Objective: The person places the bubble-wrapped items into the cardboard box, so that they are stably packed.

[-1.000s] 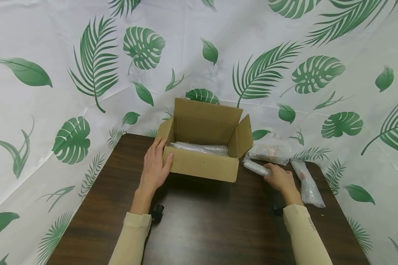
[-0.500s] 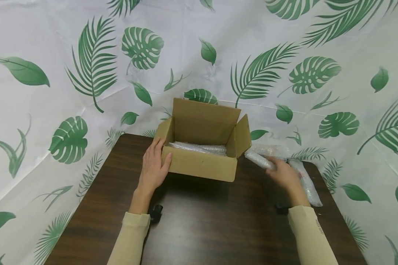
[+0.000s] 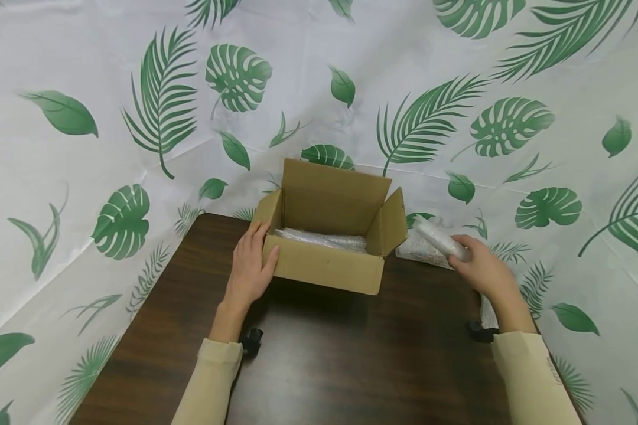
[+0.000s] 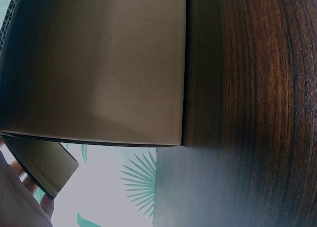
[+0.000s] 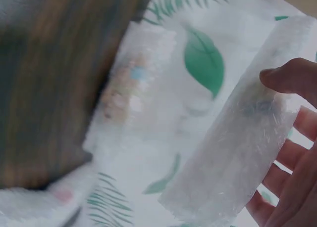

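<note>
An open cardboard box stands near the table's far edge, with bubble-wrapped packages inside. At its left corner my left hand grips the side, thumb over the front wall; in the left wrist view this hand has its fingers round a flap. Right of the box, my right hand holds a bubble-wrapped roll by its near end, raised and tilted. The right wrist view shows the thumb of my hand on one side of the roll, fingers on the other.
Behind the raised roll lies another bubble-wrapped package on the dark wooden table. One more package is partly hidden by my right forearm near the table's right edge. A leaf-patterned white sheet hangs behind.
My right hand has lifted the wrapped roll and moved it to the right, tilting its far end upward. My left hand keeps its hold on the box.
</note>
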The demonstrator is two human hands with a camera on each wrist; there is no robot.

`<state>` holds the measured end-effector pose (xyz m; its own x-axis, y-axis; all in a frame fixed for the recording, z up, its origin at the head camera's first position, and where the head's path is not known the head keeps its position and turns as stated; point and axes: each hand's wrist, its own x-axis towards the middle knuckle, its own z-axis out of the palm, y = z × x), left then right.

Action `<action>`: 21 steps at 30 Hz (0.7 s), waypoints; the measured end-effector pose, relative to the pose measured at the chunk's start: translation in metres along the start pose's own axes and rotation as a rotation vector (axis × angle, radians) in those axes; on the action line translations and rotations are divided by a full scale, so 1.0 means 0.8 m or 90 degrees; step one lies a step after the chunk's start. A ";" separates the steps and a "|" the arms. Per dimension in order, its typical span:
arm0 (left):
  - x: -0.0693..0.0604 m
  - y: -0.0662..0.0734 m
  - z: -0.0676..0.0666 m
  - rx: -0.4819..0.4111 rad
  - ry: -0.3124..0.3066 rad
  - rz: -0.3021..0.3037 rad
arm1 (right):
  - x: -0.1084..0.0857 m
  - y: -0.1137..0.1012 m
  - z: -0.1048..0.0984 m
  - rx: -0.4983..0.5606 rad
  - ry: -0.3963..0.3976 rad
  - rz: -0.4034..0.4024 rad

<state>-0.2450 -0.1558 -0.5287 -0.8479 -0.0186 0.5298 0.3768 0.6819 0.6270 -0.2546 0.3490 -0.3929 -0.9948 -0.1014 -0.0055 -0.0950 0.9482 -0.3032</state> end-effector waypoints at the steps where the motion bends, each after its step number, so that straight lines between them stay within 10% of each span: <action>1: 0.000 0.001 0.000 -0.001 -0.001 0.000 | -0.002 -0.002 -0.006 0.005 0.002 -0.003; 21: 0.002 0.001 -0.004 -0.022 -0.025 -0.020 | 0.008 -0.098 -0.093 -0.043 0.139 -0.074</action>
<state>-0.2445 -0.1576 -0.5255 -0.8732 -0.0097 0.4873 0.3621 0.6562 0.6620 -0.2564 0.2962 -0.2985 -0.9606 -0.1499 0.2339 -0.2035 0.9529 -0.2250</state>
